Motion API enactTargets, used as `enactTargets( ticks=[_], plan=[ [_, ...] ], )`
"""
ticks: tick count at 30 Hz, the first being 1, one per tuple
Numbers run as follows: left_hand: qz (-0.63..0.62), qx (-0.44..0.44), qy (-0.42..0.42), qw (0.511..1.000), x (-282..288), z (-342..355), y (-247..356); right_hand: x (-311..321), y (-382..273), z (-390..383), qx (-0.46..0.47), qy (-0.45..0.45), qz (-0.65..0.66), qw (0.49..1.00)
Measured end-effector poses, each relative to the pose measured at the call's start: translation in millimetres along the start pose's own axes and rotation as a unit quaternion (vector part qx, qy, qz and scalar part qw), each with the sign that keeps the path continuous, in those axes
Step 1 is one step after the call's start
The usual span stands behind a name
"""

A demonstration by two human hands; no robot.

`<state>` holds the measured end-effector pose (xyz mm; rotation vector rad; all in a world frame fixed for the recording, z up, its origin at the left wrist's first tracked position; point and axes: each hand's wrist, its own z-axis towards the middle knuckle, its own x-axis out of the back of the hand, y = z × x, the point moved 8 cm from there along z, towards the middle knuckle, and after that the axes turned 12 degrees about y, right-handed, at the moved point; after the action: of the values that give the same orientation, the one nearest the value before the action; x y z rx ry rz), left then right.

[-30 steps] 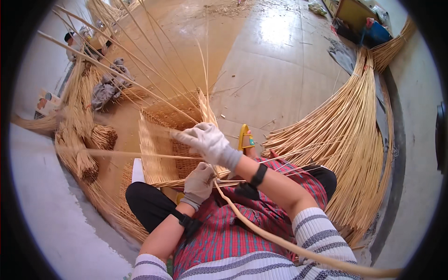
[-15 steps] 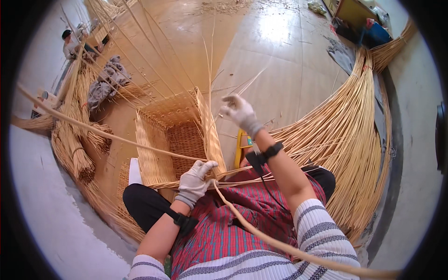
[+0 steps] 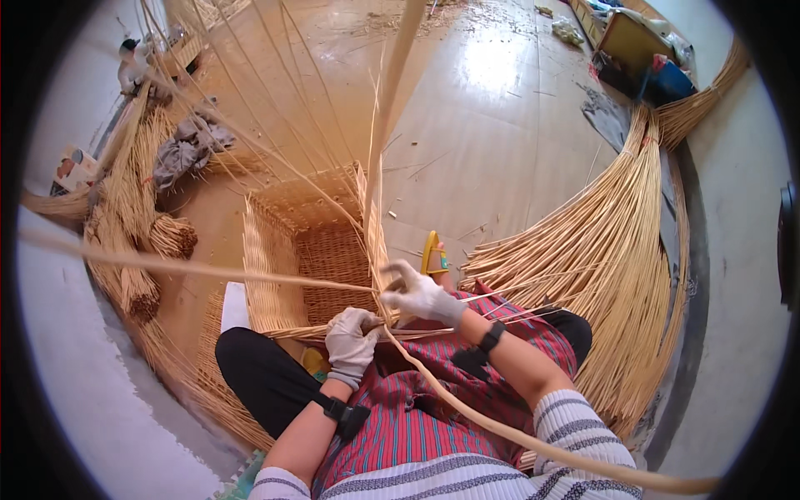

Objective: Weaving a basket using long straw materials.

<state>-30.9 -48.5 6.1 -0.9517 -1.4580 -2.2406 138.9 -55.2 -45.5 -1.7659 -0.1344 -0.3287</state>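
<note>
A rectangular wicker basket (image 3: 268, 271) lies before my lap, its woven inside showing and long rods rising from its far edge. My left hand (image 3: 352, 343), in a white glove, is closed around thin wicker rods at the near right corner. Just right of it, my gloved right hand (image 3: 419, 293) bends its fingers around the end of a wicker rod (image 3: 200, 270) that reaches in from the left. A thicker rod (image 3: 471, 423) curves from the corner past my right forearm. The fingers hide the exact weave there.
A wide fan of loose wicker rods (image 3: 575, 275) spreads at my right. Tied bundles (image 3: 137, 250) and grey cloth (image 3: 192, 150) lie at the left. Another person (image 3: 129, 67) sits far left. A blue bin (image 3: 667, 82) stands at the back right.
My right hand has come down and left from above the floor to the basket corner. My left hand has turned and shifted slightly lower. A long rod now stands upright beyond the corner.
</note>
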Motion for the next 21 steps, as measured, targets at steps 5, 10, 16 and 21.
enactTargets(
  ticks=[5, 10, 16, 21],
  plan=[
    [0.012, 0.055, 0.021, 0.998, 9.3, 2.4, -3.5, -5.5, -12.5, -17.1, 0.014, -0.046, -0.043, 0.998],
    [0.018, 0.022, 0.007, 1.0, -1.1, 3.4, -5.9, -17.2, 11.2, -14.6, 0.013, -0.109, 0.041, 0.993],
    [0.073, -0.032, 0.03, 0.996, 5.6, 2.8, -8.1, -19.9, -18.0, -19.9, 0.047, 0.133, -0.17, 0.975],
    [0.023, -0.016, -0.013, 1.0, 3.0, 6.8, 4.9, -2.7, 13.3, -20.7, 0.158, 0.021, 0.01, 0.987]
  ],
)
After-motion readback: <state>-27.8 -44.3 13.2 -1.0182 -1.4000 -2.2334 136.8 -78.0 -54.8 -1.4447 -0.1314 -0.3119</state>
